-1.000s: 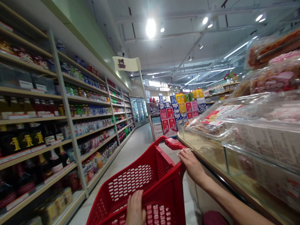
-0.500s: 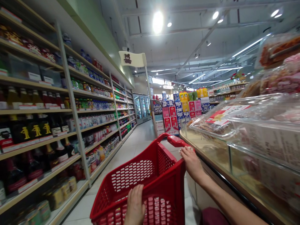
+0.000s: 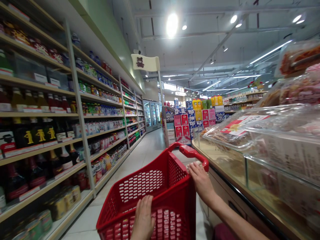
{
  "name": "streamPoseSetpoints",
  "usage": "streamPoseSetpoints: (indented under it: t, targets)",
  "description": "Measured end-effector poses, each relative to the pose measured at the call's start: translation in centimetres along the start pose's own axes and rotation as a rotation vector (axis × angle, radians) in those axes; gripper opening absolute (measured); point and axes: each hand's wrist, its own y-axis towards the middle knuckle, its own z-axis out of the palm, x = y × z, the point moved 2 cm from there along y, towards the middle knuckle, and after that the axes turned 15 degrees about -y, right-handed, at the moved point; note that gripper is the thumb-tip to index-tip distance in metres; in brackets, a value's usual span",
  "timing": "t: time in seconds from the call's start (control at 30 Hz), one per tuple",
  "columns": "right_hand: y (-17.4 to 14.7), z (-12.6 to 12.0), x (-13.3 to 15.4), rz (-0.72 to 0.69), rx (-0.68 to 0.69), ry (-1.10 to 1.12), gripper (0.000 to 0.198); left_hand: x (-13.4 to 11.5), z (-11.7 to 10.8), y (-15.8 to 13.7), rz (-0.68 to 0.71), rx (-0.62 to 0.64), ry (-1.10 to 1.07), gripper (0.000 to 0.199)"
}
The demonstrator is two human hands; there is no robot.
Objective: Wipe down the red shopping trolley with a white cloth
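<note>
The cart [image 3: 172, 199], near the middle, is being touched on its rim by the left hand [image 3: 143, 216], fingers together, and by the right hand [image 3: 200, 181] behind; tightness cannot be told, gentle pushing is being needed beside the counter [image 3: 225, 170]

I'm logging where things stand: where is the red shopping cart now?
In the head view, the red shopping cart is at bottom centre, between the drinks shelves on the left and the counter on the right.
</note>
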Motion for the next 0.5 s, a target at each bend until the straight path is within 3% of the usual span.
streamPoseSetpoints:
  t: [0.07,0.17,0.27,0.4,0.5]
  targets:
    - [-0.4,0.4,2.7,-0.008,-0.010,0.032,0.041,-0.3,-0.4,0.2,-0.030,0.022,-0.009,0.065]
    - [-0.7,0.8,6.2,-0.142,-0.013,0.097,0.037,-0.5,-1.0,0.4,-0.065,0.053,-0.006,0.060]
    - [0.0,0.4,4.2,-0.158,-0.005,0.081,0.036,-0.9,-1.4,0.4,-0.077,0.098,-0.004,0.060]
    - [0.9,-0.3,-0.6,0.041,0.036,-0.038,0.038,-1.4,-1.7,0.4,-0.095,0.123,-0.015,0.062]
    - [0.4,0.2,2.1,0.052,0.063,-0.005,0.037,-1.5,-1.7,0.4,-0.106,0.115,-0.032,0.062]
